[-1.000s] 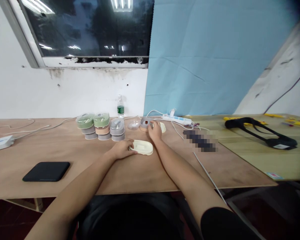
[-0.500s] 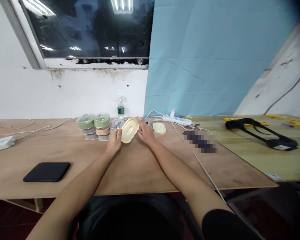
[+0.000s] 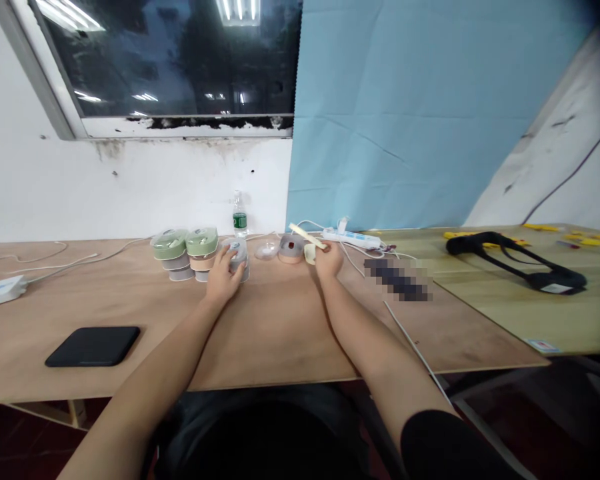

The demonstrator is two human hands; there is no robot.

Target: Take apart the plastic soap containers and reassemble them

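Blue sheeting (image 3: pixel 405 120), creased and matte, hangs behind a smooth brown wooden table (image 3: pixel 270 333), where two rounded, green-lidded stacks of plastic boxes (image 3: pixel 171 247) stand side by side. Just beside them it's the left hand (image 3: pixel 223 279), fingers spread at a glossy grey container stack (image 3: pixel 241 249), contact impossible to tell, while the right hand (image 3: pixel 329 260) pinches one end of a slim cream plastic lid (image 3: pixel 305 235), tilted edge-on above the table near a rounded grey container (image 3: pixel 290 251)!
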